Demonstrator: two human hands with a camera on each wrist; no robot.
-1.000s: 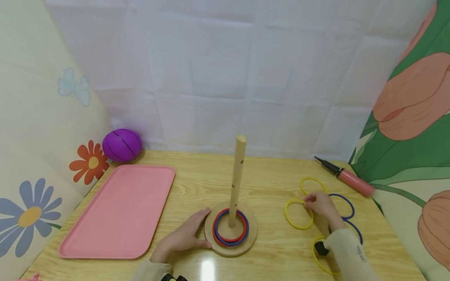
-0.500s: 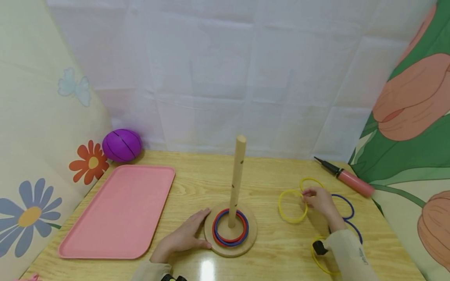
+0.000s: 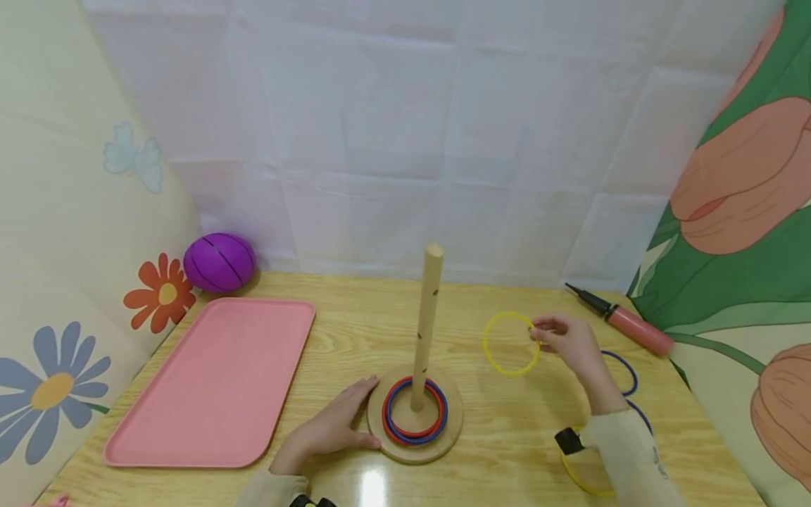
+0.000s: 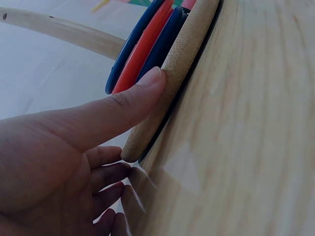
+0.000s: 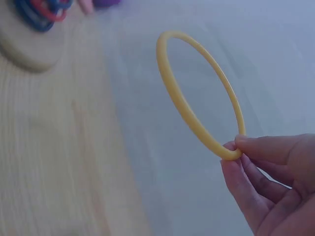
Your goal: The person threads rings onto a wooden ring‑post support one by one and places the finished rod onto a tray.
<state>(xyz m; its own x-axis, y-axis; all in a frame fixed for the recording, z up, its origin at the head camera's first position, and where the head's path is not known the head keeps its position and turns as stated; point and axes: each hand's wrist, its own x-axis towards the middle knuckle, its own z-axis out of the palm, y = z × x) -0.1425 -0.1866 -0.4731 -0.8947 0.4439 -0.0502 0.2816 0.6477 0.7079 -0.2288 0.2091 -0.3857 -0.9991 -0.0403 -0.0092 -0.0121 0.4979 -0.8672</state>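
My right hand [image 3: 566,345] pinches a yellow ring [image 3: 486,343] between thumb and fingertips. The ring is raised off the table and tilted in the right wrist view, right of a wooden peg [image 3: 427,310]. This peg stands upright on a round wooden base [image 3: 454,422]. Red and blue rings [image 4: 142,46] lie stacked around its foot. At the base's left edge rests my left hand [image 3: 332,426]. In the left wrist view its thumb [image 4: 150,81] touches the base rim beside the rings, with the other fingers extended along the edge.
Two blue rings [image 3: 632,370] and another yellow ring [image 3: 579,482] lie at the right, partly covered by the right arm. A red and black hand pump [image 3: 633,327] lies behind them. A pink tray [image 3: 222,380] and a purple ball [image 3: 219,263] are at the left.
My right hand has lifted the yellow ring and carried it left and away from me. The farther yellow ring is now out of sight behind that hand. My left hand has stayed in place.
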